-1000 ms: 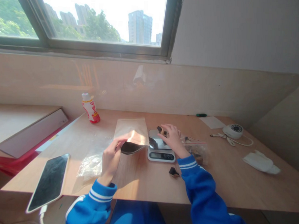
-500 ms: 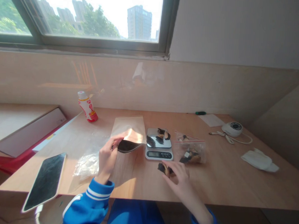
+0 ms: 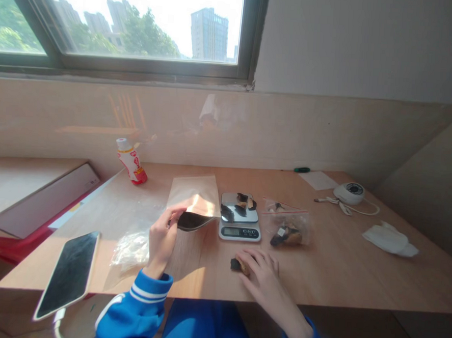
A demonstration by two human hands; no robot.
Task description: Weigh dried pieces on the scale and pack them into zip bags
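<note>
My left hand pinches the edge of a light brown paper pouch, whose mouth gapes towards me with a dark inside. Between the fingers and thumb of my right hand are dried black and tan pieces, low over the table in front of the scale; my fingers partly cover them. A small digital scale stands just right of the pouch. Several similar dark pieces lie on its shiny plate. Beside it is a clear zip bag holding more of these pieces.
A phone with a white cable overhangs the table's front left edge. Clear plastic bags lie near my left wrist. A red and white bottle stands behind. Rightward are a white dome camera, paper and a white cloth.
My right hand has moved slightly left and down towards the table with the dried pieces. My left hand and the pouch have stayed put.
</note>
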